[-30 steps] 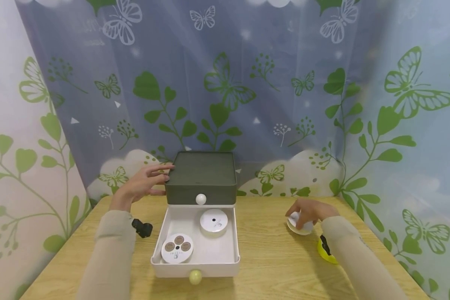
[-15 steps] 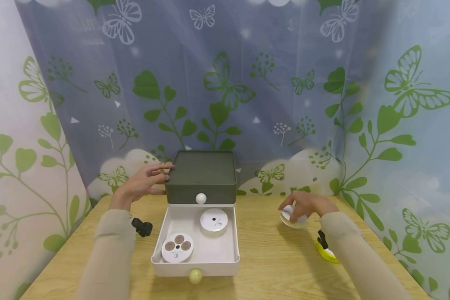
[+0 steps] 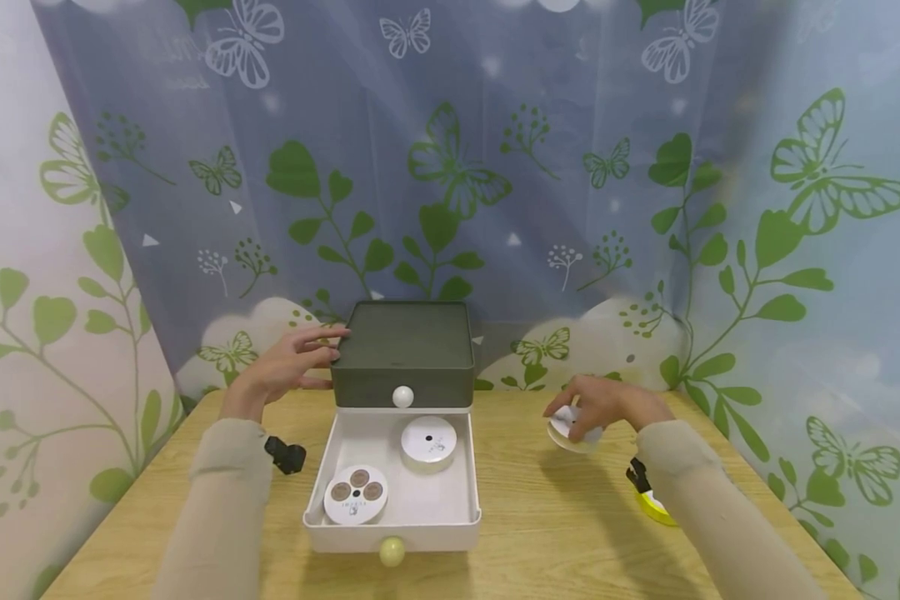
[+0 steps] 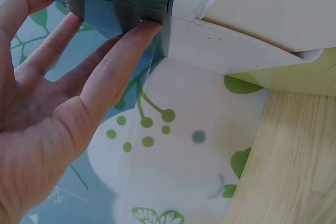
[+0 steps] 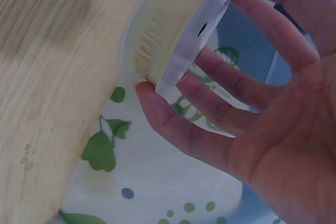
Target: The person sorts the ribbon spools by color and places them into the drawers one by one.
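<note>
My right hand point(image 3: 598, 404) pinches a white-faced ribbon spool point(image 5: 181, 45) wound with cream ribbon. In the right wrist view the spool is tilted, with fingers on its white face and a fingertip at its rim. In the head view it hangs above the table, right of the drawer. My left hand point(image 3: 285, 367) touches the left side of a dark green drawer box point(image 3: 405, 337), its fingers spread and nearly straight. The white drawer point(image 3: 392, 540) below is pulled out. Inside lie a plain white spool point(image 3: 428, 442) at the back right and a spool with three brown round openings point(image 3: 356, 495) at the front left.
A yellow spool point(image 3: 656, 507) lies on the wooden table point(image 3: 525, 517), partly hidden by my right sleeve. Patterned curtains point(image 3: 540, 167) close off the back and both sides. The drawer's green knob point(image 3: 392, 552) juts toward me.
My right hand has lifted the cream ribbon spool and carried it left, toward the drawer. More of the table shows around the yellow spool. The left hand has stayed at the box.
</note>
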Available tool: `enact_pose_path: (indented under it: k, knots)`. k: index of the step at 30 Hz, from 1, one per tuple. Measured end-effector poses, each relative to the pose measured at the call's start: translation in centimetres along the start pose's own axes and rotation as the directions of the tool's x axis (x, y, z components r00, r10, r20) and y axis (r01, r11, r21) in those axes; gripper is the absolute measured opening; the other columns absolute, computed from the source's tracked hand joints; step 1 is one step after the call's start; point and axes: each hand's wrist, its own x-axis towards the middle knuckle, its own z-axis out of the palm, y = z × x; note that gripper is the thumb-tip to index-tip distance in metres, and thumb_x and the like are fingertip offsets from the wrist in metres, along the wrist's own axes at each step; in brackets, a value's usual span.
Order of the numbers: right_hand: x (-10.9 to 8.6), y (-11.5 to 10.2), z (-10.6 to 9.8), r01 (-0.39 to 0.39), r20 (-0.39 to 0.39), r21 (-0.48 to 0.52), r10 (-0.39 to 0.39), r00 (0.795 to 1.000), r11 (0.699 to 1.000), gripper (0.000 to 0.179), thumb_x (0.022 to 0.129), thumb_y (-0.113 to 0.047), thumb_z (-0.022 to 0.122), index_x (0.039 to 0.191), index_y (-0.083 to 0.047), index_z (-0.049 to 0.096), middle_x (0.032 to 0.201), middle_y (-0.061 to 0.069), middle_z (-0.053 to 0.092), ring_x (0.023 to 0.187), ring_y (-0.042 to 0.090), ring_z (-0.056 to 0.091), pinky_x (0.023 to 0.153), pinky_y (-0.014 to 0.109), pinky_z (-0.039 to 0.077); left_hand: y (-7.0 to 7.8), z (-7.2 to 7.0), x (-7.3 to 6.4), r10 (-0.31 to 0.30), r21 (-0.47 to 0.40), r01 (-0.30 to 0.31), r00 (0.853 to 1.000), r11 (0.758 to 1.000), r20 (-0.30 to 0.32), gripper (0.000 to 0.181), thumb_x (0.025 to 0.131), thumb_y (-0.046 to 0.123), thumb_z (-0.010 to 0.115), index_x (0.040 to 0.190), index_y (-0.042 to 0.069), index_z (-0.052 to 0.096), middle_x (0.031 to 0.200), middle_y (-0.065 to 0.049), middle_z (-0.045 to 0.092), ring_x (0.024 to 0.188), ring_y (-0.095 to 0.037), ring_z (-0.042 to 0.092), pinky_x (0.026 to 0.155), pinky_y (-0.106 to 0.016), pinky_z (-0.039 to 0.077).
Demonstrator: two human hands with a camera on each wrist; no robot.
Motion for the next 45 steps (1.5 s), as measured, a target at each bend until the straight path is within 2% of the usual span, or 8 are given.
enact_pose_path:
  k: [8,11,18,24,31,37,40,45]
  knots:
    - [-0.4,-1.5,-0.1,0.078,-0.02,-0.072,-0.08,0.997,0.994,0.05,0.074,-0.009,0.083,0.122,-0.019,0.078,0.138,0.016,0.065,0.118,0.037,0.062,0.09,0.043,0.06,-0.1,-0.1,0.1,0.006,0.007,-0.006,1.0,1.0,0.0,0.057,0.109,0.018,0.052,0.162,0.009,0.033,0.168,-0.025,0.021,0.147,-0.051,0.036,0.102,-0.052,0.059]
    - [-0.6,-2.1,-0.3,0.111,-0.032,-0.096,-0.114,0.993,0.989,0.05,0.073,-0.01,0.083,0.122,-0.018,0.078,0.135,0.016,0.065,0.118,0.037,0.061,0.095,0.046,0.059,-0.2,-0.1,0.1,0.008,0.01,-0.008,1.0,1.0,-0.002,0.057,0.109,0.019,0.052,0.162,0.009,0.033,0.168,-0.025,0.022,0.146,-0.05,0.037,0.102,-0.052,0.059]
    - [-0.9,-3.7,-0.4,0.179,-0.058,-0.146,-0.189,0.98,0.973,0.052,0.071,-0.011,0.083,0.122,-0.018,0.078,0.119,0.009,0.068,0.107,0.026,0.06,0.089,0.037,0.055,-0.2,-0.1,0.1,0.012,0.004,-0.012,1.0,1.0,0.003,0.058,0.109,0.02,0.053,0.162,0.009,0.032,0.169,-0.025,0.02,0.146,-0.051,0.036,0.102,-0.052,0.059]
    - [-1.3,-5.6,-0.7,0.203,-0.061,-0.137,-0.213,0.975,0.97,0.053,0.07,-0.007,0.081,0.122,-0.02,0.078,0.123,0.008,0.069,0.109,0.023,0.059,0.085,0.031,0.054,-0.3,-0.2,0.2,0.014,0.002,-0.014,1.0,1.0,0.006,0.058,0.109,0.021,0.053,0.162,0.009,0.033,0.17,-0.024,0.019,0.146,-0.051,0.036,0.101,-0.051,0.059]
    - [-1.8,-7.7,-0.7,0.196,-0.067,-0.161,-0.209,0.976,0.967,0.053,0.07,-0.009,0.081,0.122,-0.023,0.079,0.114,0.003,0.067,0.1,0.021,0.055,0.081,0.029,0.051,-0.4,-0.2,0.2,0.017,-0.002,-0.017,1.0,1.0,0.009,0.058,0.109,0.02,0.053,0.162,0.008,0.033,0.17,-0.024,0.018,0.146,-0.051,0.036,0.101,-0.051,0.059]
    - [-2.3,-9.2,-0.8,0.197,-0.061,-0.174,-0.211,0.976,0.965,0.054,0.071,-0.011,0.08,0.122,-0.028,0.078,0.117,0.0,0.065,0.099,0.018,0.055,0.081,0.027,0.05,-0.3,-0.2,0.2,0.015,-0.002,-0.015,1.0,1.0,0.008,0.058,0.109,0.02,0.053,0.162,0.008,0.033,0.168,-0.025,0.022,0.144,-0.049,0.04,0.101,-0.05,0.06]
    - [-2.4,-10.0,-0.9,0.22,-0.058,-0.186,-0.234,0.97,0.958,0.054,0.071,-0.011,0.08,0.122,-0.027,0.078,0.115,0.001,0.065,0.095,0.017,0.056,0.079,0.027,0.05,-0.1,-0.1,0.2,0.013,-0.001,-0.013,1.0,1.0,0.007,0.058,0.109,0.02,0.053,0.162,0.008,0.033,0.167,-0.025,0.024,0.143,-0.048,0.041,0.101,-0.051,0.06]
    - [-2.4,-10.9,-1.0,0.251,-0.055,-0.201,-0.266,0.962,0.947,0.054,0.071,-0.01,0.081,0.123,-0.023,0.078,0.121,0.006,0.065,0.097,0.017,0.058,0.08,0.026,0.051,-0.1,0.0,0.1,0.009,-0.003,-0.009,1.0,1.0,0.003,0.057,0.109,0.02,0.053,0.162,0.008,0.033,0.168,-0.025,0.023,0.143,-0.049,0.04,0.101,-0.051,0.059]
